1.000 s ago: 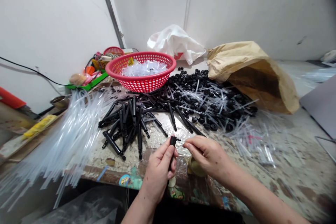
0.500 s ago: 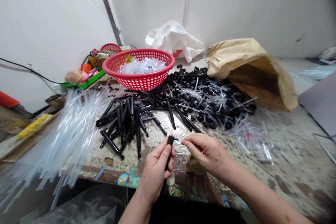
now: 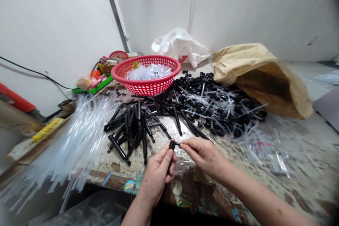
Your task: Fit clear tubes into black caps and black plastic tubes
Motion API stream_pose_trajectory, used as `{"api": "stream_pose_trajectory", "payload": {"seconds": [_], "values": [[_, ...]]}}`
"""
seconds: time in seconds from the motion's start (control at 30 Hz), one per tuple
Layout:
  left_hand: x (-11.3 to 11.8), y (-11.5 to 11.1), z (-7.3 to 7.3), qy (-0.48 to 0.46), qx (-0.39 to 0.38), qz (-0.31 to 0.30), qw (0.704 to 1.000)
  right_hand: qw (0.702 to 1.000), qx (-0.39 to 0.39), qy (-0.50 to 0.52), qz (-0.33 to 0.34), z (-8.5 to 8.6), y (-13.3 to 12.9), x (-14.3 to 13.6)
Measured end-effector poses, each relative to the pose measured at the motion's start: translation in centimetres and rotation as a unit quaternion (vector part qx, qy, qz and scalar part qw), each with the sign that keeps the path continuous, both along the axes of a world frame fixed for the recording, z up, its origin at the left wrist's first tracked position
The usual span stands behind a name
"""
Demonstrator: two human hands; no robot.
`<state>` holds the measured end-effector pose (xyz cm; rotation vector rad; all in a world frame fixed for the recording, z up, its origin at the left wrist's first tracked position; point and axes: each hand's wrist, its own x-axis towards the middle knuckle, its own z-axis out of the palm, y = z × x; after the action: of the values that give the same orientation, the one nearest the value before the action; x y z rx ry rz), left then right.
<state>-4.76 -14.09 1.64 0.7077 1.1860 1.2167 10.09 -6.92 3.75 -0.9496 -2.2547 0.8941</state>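
Note:
My left hand (image 3: 161,164) is closed around a black plastic tube part with a short side spout (image 3: 172,144), held upright above the table's front edge. My right hand (image 3: 202,152) is pinched at the spout's end, thumb and forefinger together. Half a second ago a thin clear tube showed between the spout and these fingertips; now the fingertips hide it. Beyond my hands lies a heap of similar black tube parts (image 3: 129,127), pointing in several directions. Right of them is a pile of black caps with clear straws (image 3: 212,102).
A red perforated basket (image 3: 148,86) holds short clear pieces. Long clear tubes (image 3: 71,148) hang over the table's left front edge. An open brown paper bag (image 3: 238,58) lies at the right, near loose clear tubes (image 3: 265,148). A white plastic bag (image 3: 177,44) and green tray (image 3: 97,84) stand behind.
My right fingertips have closed in on the spout, and the thin clear tube between them no longer shows. The whole scene has shifted slightly right and down as my head moved.

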Motion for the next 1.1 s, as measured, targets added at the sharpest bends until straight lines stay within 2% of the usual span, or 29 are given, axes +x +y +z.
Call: {"api": "stream_pose_trajectory", "payload": {"seconds": [0.1,0.17,0.2,0.27,0.33,0.4,0.5,0.6,0.63,0.67,0.7,0.77,0.83,0.9,0.97,1.03,1.1], "values": [[-2.6,1.1,0.6,0.100,0.047,0.075,0.991,0.998,-0.053,-0.010,-0.030,-0.2,2.3,-1.1],[-5.1,2.5,1.3,0.198,0.084,0.163,0.963,0.992,-0.039,-0.088,-0.086,-0.6,4.1,-1.9],[-6.5,3.4,1.8,0.262,0.103,0.201,0.938,0.983,-0.024,-0.146,-0.112,-1.0,5.0,-2.4],[-9.1,5.5,2.6,0.402,0.130,0.248,0.872,0.956,-0.002,-0.252,-0.146,-1.7,6.3,-3.4],[-11.4,8.1,3.1,0.500,0.147,0.246,0.817,0.938,0.003,-0.309,-0.160,-2.5,7.2,-4.3],[-12.8,10.5,3.3,0.560,0.148,0.229,0.782,0.934,0.004,-0.321,-0.159,-3.2,7.9,-4.8],[-13.2,12.7,3.3,0.589,0.131,0.245,0.759,0.936,-0.003,-0.318,-0.153,-3.4,8.6,-4.9],[-11.1,12.0,3.5,0.580,0.179,0.295,0.738,0.944,-0.012,-0.297,-0.143,-2.6,8.5,-4.1],[-9.9,11.3,3.5,0.557,0.213,0.304,0.743,0.947,-0.016,-0.289,-0.138,-2.2,8.1,-3.7],[-8.5,10.5,3.4,0.520,0.241,0.292,0.765,0.952,-0.018,-0.276,-0.129,-1.7,7.5,-3.3],[-6.9,9.7,3.2,0.468,0.245,0.272,0.804,0.958,-0.021,-0.259,-0.119,-1.3,6.7,-3.0],[-3.6,8.4,2.4,0.346,0.208,0.164,0.900,0.972,-0.023,-0.215,-0.094,-0.6,4.6,-2.6],[-0.8,7.6,1.5,0.239,0.162,0.107,0.951,0.982,-0.027,-0.173,-0.073,-0.2,2.3,-2.4],[1.1,7.2,0.8,0.160,0.130,0.096,0.974,0.987,-0.039,-0.146,-0.064,0.1,0.5,-2.0],[2.0,7.0,0.5,0.108,0.120,0.104,0.981,0.990,-0.059,-0.115,-0.063,0.5,-0.5,-0.7],[1.9,6.7,0.5,0.074,0.120,0.107,0.984,0.989,-0.089,-0.090,-0.082,0.8,-0.4,1.8],[1.3,6.2,0.5,0.059,0.114,0.105,0.986,0.979,-0.112,-0.101,-0.136,0.5,0.6,5.5]]}}
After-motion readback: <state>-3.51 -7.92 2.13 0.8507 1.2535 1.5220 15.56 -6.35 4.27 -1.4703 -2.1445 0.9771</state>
